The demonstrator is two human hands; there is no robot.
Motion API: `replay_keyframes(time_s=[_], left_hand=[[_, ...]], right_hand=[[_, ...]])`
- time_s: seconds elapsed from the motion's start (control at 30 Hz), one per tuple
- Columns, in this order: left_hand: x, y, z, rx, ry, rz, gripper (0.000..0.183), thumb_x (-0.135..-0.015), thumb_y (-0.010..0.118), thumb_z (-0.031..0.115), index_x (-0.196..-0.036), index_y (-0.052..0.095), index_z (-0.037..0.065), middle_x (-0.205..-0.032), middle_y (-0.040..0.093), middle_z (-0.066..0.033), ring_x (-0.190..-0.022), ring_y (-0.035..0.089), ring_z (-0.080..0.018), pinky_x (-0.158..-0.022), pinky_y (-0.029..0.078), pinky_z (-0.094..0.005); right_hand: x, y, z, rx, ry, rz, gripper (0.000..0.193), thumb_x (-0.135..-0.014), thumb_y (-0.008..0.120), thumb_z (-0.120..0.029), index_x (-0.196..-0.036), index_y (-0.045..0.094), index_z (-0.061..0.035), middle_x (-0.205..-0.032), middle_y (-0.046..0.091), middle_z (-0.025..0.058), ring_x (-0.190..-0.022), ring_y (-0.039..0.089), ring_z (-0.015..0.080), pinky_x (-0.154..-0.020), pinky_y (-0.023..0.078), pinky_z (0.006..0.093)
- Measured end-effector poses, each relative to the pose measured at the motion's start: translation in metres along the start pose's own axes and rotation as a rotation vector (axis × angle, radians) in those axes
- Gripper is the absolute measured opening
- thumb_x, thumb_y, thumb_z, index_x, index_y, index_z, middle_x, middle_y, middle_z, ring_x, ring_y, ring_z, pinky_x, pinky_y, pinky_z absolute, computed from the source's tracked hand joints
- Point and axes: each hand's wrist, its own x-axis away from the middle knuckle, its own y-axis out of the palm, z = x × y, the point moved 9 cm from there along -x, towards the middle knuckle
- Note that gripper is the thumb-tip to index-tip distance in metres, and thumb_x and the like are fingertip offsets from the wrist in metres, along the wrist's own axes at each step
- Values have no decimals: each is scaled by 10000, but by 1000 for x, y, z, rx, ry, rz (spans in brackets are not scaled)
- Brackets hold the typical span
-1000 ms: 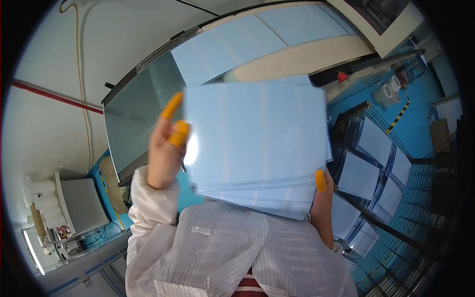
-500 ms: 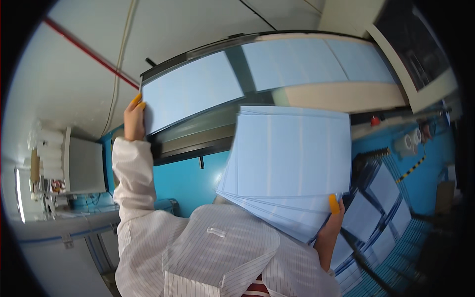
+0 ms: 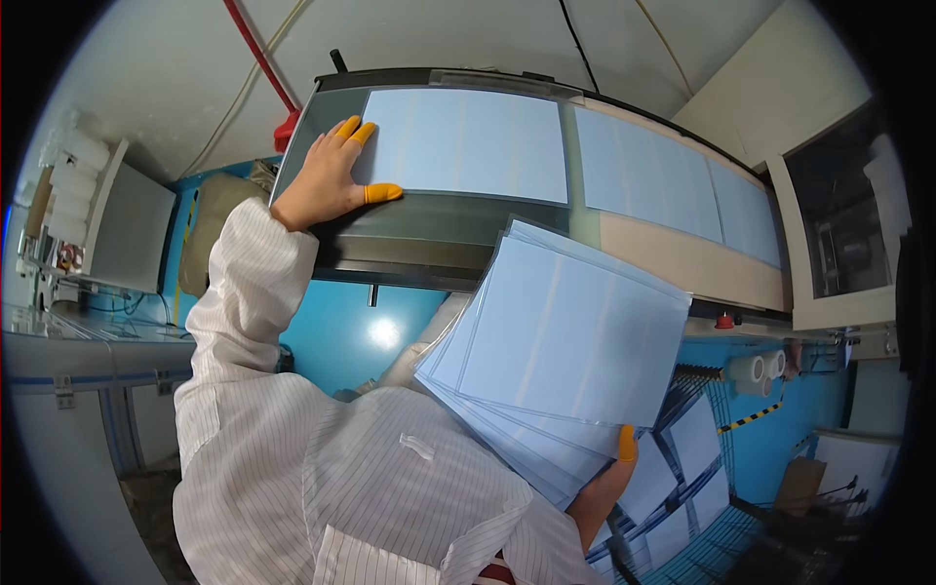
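Observation:
My left hand, with orange finger cots, is spread at the left end of a pale blue rectangular sheet. Two fingertips touch the sheet's left edge, and the thumb lies near its lower left corner. The sheet rests flat on the dark green conveyor belt. Against my body, my right hand grips a fanned stack of similar blue sheets at its lower right corner. An orange-covered thumb presses on top; the other fingers are hidden beneath. The stack's upper edge overlaps the conveyor's front edge in view.
Farther along the belt lie two more blue sheets, leading toward a white-framed machine. A red button sits on the conveyor's front side. At lower right, a wire rack holds several sheets. A grey cabinet stands at left.
The sheet at my left hand, earlier held by its left end, now lies flat on the belt. My left fingers have spread. The view has turned, and the right-hand stack appears more tilted.

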Motion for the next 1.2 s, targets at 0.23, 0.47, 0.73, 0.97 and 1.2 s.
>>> replay_keyframes(time_s=[0.23, 0.47, 0.73, 0.97, 1.2], left_hand=[[-9, 11, 17, -40, 42, 32, 771, -738, 640, 501, -1187, 453, -97, -1238, 415, -305, -1203, 360, -401, -1021, 276, -441], [-20, 11, 51, -71, 62, 82, 757, -755, 621, 502, -1200, 447, -85, -1223, 431, -301, -1193, 372, -410, -1022, 278, -444], [-30, 13, 77, 17, 190, 141, 705, -760, 631, 472, -1192, 466, -60, -1197, 453, -297, -1150, 411, -414, -975, 321, -453], [-44, 15, 54, 283, 136, 19, 465, -822, 608, 283, -1128, 514, -54, -1122, 534, -231, -1071, 487, -366, -949, 362, -385], [-20, -10, 111, 438, 300, 199, 293, -772, 643, 157, -1014, 588, 2, -909, 566, -158, -884, 500, -319, -791, 415, -369]], right_hand=[[-2, 9, -7, 134, -37, -78, 450, -915, 449, -302, -1253, 365, -17, -1133, 487, 114, -1049, 492, 205, -894, 443, 303], [-4, -3, 5, 0, 48, 42, 442, -915, 456, -300, -1251, 375, -25, -1118, 500, 107, -1037, 501, 206, -895, 441, 310], [-8, -7, 10, -85, 64, 17, 476, -902, 491, -313, -1262, 380, -22, -1156, 493, 117, -1064, 484, 232, -915, 420, 325], [-9, -7, 20, -129, 148, 96, 534, -845, 577, -292, -1232, 391, 26, -1109, 513, 155, -1028, 512, 262, -898, 429, 362], [-7, 1, 22, -163, 161, 6, 505, -856, 551, -341, -1191, 443, 22, -1058, 551, 148, -1004, 534, 250, -871, 448, 348]])
